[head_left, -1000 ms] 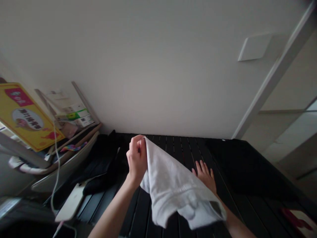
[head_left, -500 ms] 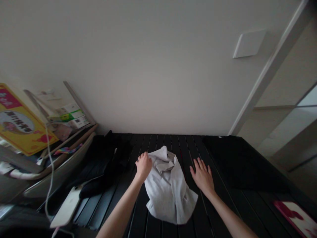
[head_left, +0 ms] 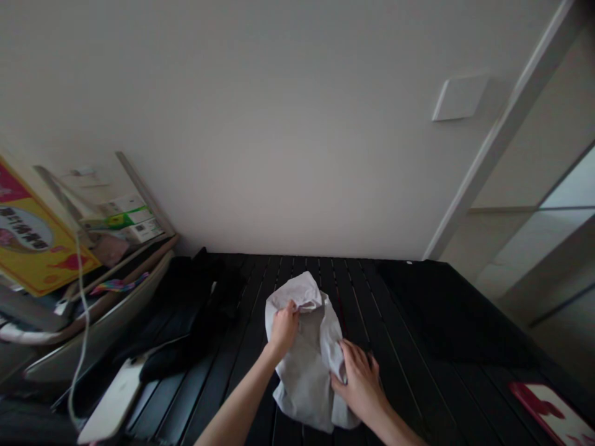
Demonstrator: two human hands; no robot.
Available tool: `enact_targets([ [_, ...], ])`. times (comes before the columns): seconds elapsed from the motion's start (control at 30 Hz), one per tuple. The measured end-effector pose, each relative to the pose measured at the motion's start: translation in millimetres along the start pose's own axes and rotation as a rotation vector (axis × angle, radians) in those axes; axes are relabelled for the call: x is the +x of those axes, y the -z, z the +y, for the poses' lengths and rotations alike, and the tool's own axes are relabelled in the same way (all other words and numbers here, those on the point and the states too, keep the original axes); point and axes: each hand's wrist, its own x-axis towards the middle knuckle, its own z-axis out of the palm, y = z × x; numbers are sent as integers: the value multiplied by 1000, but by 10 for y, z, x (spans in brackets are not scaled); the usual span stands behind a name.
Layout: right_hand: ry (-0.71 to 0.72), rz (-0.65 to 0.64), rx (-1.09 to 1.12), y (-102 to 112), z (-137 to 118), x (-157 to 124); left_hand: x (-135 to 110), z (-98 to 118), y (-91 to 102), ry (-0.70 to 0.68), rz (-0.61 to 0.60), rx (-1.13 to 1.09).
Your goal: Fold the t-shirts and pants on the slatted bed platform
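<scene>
A light grey piece of clothing (head_left: 307, 378), partly folded and wrinkled, lies on the black slatted table (head_left: 409, 396) in front of me. My left hand (head_left: 284, 327) is closed on its upper part, pinching the fabric near a folded-over flap. On the garment's right side, my right hand (head_left: 359, 378) grips the edge, thumb on top and fingers at the outer side. What kind of garment it is does not show clearly.
Black cloth (head_left: 186, 303) lies at left, with a white phone (head_left: 114, 396) and a cable (head_left: 86, 310) near it. A folded black cloth (head_left: 446, 310) lies at right, beyond a red-and-white phone (head_left: 553, 409). A cart holds a yellow package (head_left: 41, 241). A wall (head_left: 297, 155) stands behind.
My right hand has come left from the bare table and taken hold of the garment's right edge. My left hand has moved right, folding the upper left part inward. The view shifted slightly.
</scene>
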Motion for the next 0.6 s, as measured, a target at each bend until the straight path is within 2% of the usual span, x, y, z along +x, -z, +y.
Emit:
enact_targets([
  [0.07,-47,-95,125,122,13,135,84,-129,145,57,98,-68],
  [0.13,-81,-191,307,342,102,372,187,-275,340,119,210,-129],
  [0.17,-102,-196,401,472,164,504,241,-349,443,149,264,-156],
  [0.23,-125,-172,529,726,306,748,344,-489,630,205,353,-205],
  [0.33,-203,-107,578,1009,523,1001,460,-662,812,269,418,-265],
  [0.43,-245,-31,552,1169,690,1154,539,-778,882,311,431,-301],
  [0.6,-177,83,426,1402,868,1561,743,-851,994,320,420,-298],
])
